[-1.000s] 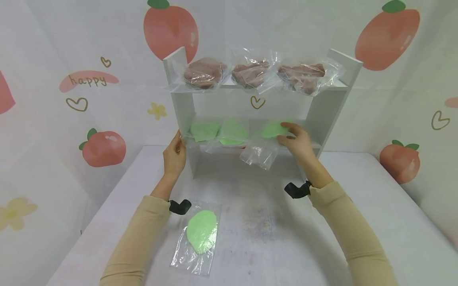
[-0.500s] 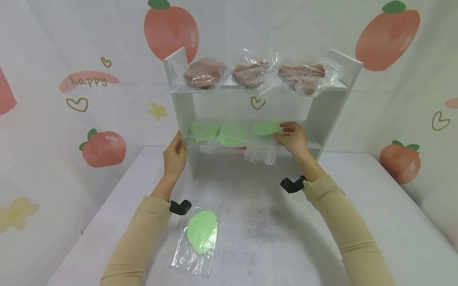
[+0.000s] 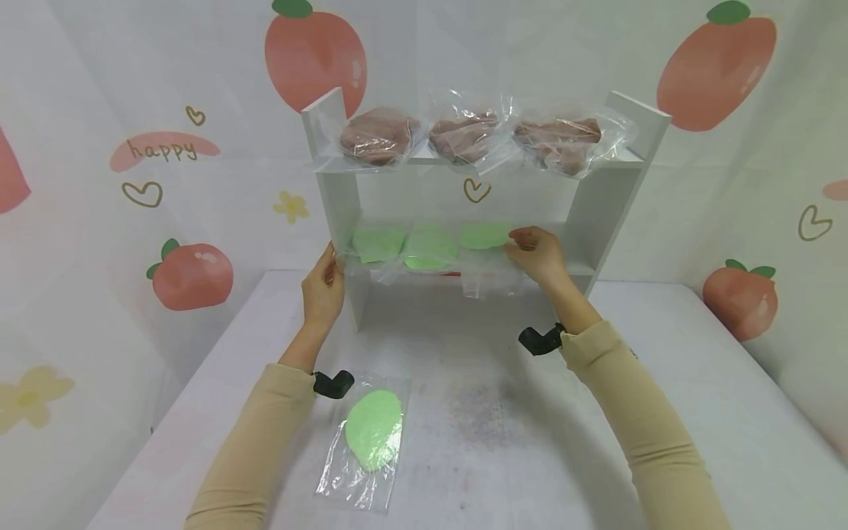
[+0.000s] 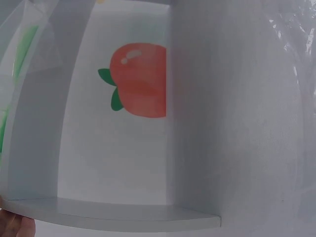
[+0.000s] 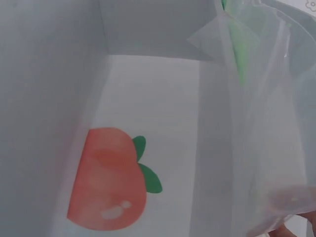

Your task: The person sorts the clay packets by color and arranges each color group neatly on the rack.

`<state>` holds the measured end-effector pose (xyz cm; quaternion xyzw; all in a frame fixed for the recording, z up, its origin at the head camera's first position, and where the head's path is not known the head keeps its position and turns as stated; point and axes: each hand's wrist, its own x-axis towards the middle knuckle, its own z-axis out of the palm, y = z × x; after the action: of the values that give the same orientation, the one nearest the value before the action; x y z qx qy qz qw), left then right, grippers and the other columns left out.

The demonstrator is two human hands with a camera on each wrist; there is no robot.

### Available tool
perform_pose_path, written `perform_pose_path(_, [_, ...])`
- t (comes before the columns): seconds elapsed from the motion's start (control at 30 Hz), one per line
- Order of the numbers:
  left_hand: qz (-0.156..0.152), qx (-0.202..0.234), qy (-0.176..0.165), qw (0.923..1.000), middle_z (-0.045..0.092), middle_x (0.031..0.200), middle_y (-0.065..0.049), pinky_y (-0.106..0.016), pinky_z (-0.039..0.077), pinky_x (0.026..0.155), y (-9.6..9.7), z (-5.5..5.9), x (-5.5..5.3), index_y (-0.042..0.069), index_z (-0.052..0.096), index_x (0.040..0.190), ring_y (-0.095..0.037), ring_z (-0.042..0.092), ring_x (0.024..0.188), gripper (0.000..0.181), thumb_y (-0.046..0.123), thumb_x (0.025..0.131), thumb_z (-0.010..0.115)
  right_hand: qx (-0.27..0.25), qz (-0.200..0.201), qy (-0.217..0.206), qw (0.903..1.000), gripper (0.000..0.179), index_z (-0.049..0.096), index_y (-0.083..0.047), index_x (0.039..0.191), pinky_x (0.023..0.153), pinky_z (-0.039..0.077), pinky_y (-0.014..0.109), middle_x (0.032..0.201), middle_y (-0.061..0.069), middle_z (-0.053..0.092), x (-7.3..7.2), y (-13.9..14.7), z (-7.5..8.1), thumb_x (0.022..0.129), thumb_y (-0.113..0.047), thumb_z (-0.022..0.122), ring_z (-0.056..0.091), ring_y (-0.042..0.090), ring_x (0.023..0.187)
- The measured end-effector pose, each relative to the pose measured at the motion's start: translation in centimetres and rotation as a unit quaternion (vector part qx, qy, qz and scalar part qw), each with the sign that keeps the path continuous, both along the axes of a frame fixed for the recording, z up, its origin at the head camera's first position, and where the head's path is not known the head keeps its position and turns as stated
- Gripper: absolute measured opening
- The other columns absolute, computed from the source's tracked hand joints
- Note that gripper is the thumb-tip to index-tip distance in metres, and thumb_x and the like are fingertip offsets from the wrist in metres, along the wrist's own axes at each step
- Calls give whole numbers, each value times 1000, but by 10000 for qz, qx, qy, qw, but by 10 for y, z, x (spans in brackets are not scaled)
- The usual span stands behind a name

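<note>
My right hand pinches the right edge of a clear plastic bag with a flat green piece inside. That bag lies on the middle shelf, its clear end hanging over the front edge. In the right wrist view the bag's clear film drapes past fingertips at the lower right corner. Two similar bagged green pieces, one at the left and one in the middle, lie beside it. At the left, my left hand grips the side panel of the white shelf unit.
Three bags of reddish-brown, meat-like pieces lie on the top shelf. Another bagged green piece lies on the white table near the left forearm. A fruit-printed cloth hangs behind.
My right hand has slid the third green bag leftward along the middle shelf, close to the middle bag. The left hand stays at the side panel.
</note>
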<state>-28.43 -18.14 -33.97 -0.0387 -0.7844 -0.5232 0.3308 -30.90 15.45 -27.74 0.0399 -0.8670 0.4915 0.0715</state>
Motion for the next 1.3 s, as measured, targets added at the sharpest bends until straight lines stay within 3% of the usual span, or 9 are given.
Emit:
perform_pose_path(0.27, [9,-42,6,10000,57,126,-24,-48,54,90,0,-1,-1,3,48,135,-38,61,109,44,-3,91,47,398,348,-20,9986,42,49,-2,130,110,38,49,142,22,43,6,3,8,94,-23,51,40,39,131])
perform_pose_path(0.67, [-27,-73,-15,10000,57,125,-25,-47,54,92,0,0,-1,4,47,136,-38,61,110,44,-3,92,46,424,700,461,9956,40,55,-3,124,99,47,48,129,17,54,42,13,20,95,-30,51,50,35,121])
perform_pose_path(1.0, [72,-88,-20,9999,56,129,-21,-46,54,93,-1,0,-1,5,48,135,-37,61,111,43,-1,92,47,401,1016,375,9933,37,56,-6,121,89,47,32,124,13,58,73,17,15,95,-31,53,57,27,108])
perform_pose_path(1.3, [32,-108,-73,9999,56,129,-21,-46,53,94,0,0,0,5,47,136,-37,60,111,44,-2,92,46,440,1117,264,9924,34,60,-8,117,81,49,22,115,11,62,86,21,-3,94,-32,55,60,4,90])
